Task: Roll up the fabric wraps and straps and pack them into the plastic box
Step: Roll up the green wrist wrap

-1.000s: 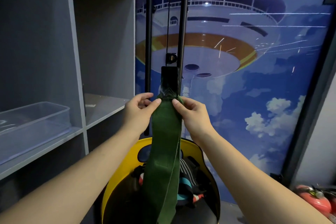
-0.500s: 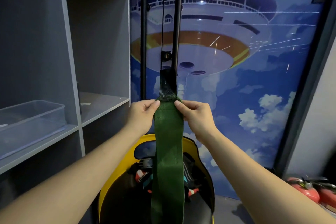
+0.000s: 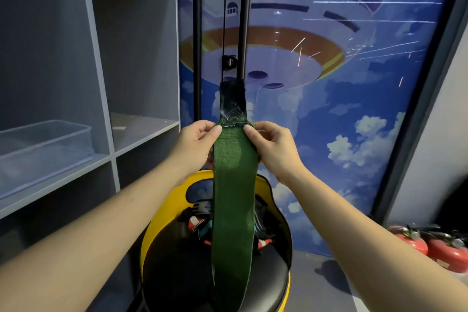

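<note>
The left hand (image 3: 193, 145) pinches the left edge of a green fabric wrap (image 3: 233, 200) near its top, thumb lying on the front of the cloth and the other fingers curled behind it. The right hand (image 3: 272, 149) pinches the opposite edge at the same height, thumb tip on the front. Between the two hands the wrap is held flat and upright. A dark, shiny tab (image 3: 232, 102) at its upper end stands up at 12 o'clock from the hands; the long green length hangs down toward 6 o'clock.

Behind the hanging wrap, at 6 o'clock, sits a yellow chair (image 3: 274, 192) with a black seat, and on the seat lies a tangled heap of other straps (image 3: 200, 223) in black, red and teal. At 12 o'clock two black poles (image 3: 244, 20) rise in front of a blue mural (image 3: 354, 109) of a saucer-shaped ship and clouds.

At 9 o'clock, well apart from the hands, a clear plastic box (image 3: 45, 144) rests on a grey shelf (image 3: 58, 180). At 4 o'clock, on the floor by the wall, lie red fire extinguishers (image 3: 425, 243).
</note>
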`<action>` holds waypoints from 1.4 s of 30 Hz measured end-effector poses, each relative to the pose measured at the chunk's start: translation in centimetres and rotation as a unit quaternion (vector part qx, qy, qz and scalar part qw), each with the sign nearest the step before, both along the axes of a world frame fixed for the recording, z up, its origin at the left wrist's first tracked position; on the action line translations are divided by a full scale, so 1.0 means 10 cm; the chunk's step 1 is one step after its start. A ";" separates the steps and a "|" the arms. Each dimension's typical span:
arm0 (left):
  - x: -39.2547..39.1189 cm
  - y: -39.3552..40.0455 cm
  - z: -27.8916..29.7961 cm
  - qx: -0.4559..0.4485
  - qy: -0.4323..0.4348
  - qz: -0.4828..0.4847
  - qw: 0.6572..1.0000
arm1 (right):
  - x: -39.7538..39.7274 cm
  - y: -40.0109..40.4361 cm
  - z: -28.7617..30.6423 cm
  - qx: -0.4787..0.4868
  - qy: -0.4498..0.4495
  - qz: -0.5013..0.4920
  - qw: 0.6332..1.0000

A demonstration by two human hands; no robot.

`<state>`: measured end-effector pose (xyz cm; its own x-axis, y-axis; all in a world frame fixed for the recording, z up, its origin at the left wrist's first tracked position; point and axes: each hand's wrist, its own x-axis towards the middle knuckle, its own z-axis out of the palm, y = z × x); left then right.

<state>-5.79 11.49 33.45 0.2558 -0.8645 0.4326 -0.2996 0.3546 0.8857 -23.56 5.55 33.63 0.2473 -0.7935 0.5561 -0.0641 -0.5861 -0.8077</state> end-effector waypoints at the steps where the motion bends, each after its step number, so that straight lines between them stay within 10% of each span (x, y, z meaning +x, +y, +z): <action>1: 0.00 -0.02 -0.04 0.005 0.000 -0.002 1.000 | 0.02 -0.01 -0.03 0.006 -0.002 0.003 1.000; 19: 0.56 -1.17 -2.03 0.247 0.048 0.077 0.965 | 0.53 -1.32 -2.12 0.243 0.148 -0.016 0.959; 42: 1.50 -2.61 -3.18 0.269 0.141 0.220 0.927 | 1.82 -2.86 -3.29 0.412 0.063 0.015 0.909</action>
<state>9.19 -14.65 1.62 0.6727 -0.7205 -0.1683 -0.0403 -0.2629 0.9640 -5.40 -23.06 0.75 0.2957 -0.9197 -0.2584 -0.1810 0.2116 -0.9604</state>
